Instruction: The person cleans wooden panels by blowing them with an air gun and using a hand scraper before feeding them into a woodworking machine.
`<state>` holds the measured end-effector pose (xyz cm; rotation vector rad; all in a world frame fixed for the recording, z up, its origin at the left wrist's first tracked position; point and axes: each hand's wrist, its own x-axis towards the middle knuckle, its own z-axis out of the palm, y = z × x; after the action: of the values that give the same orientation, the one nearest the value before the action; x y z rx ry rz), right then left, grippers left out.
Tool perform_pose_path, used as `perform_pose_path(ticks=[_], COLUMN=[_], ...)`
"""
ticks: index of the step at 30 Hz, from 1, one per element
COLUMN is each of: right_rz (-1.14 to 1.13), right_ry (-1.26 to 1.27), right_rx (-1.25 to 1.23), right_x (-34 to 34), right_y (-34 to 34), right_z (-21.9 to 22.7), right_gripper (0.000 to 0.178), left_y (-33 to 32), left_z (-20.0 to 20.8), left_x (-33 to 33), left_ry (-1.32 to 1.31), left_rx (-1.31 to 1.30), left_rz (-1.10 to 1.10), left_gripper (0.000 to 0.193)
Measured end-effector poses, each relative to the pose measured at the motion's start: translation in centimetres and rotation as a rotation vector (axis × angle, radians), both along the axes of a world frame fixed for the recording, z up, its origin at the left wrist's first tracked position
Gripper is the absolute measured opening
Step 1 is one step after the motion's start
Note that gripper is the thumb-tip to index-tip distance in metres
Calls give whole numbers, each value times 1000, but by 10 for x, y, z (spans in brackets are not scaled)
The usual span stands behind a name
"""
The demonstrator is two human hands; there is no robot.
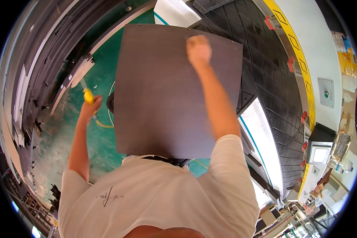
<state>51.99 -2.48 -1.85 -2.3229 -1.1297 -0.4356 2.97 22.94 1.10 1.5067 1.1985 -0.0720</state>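
Brown, a flat board [166,103] is lying before the person [162,194], likely proving stiff, best held by opposite edges; the left hand [95,104] is gripping a yellow tool [88,96]; the right hand [199,50] is showing blurred over the board, its grip impossible to tell.

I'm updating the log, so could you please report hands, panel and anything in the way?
Left hand around yellow-handled tool. Right hand blurred over dark panel, contact unclear. Yellow hose by panel's left edge, possibly in the way.
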Motion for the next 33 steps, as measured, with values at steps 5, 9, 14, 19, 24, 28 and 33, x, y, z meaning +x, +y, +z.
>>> perform_pose_path(ticks=[5, 9, 14, 19, 24, 28, 33], right_rz=[-807, -810, -482, -74, 294, 571, 853], right_ry=[62, 263, 191, 481, 446, 498, 560], right_rx=[-501, -312, -154, -174, -35, -102, -133], right_x=[158, 150, 72, -31, -77, -198, -395], right_y=[-170, -165, -17, 149, 218, 160, 11], right_z=[-4, -1, -6, 10, 1, 11, 36], right_gripper=[25, 20, 16, 26, 18, 23, 14], left_y=[-11, -88, -158, -165, -157, -184, -216], left_z=[-67, -97, -121, -101, -88, -80, -68], left_x=[-232, -314, -314, -253, -246, -276, -309], left_ry=[68, 417, 466, 342, 154, 108, 220], left_rx=[-104, -56, -308, -298, -218, -297, -213], left_rz=[392, 418, 320, 227, 393, 600, 544], left_gripper=[22, 27, 33, 40, 41, 42, 38])
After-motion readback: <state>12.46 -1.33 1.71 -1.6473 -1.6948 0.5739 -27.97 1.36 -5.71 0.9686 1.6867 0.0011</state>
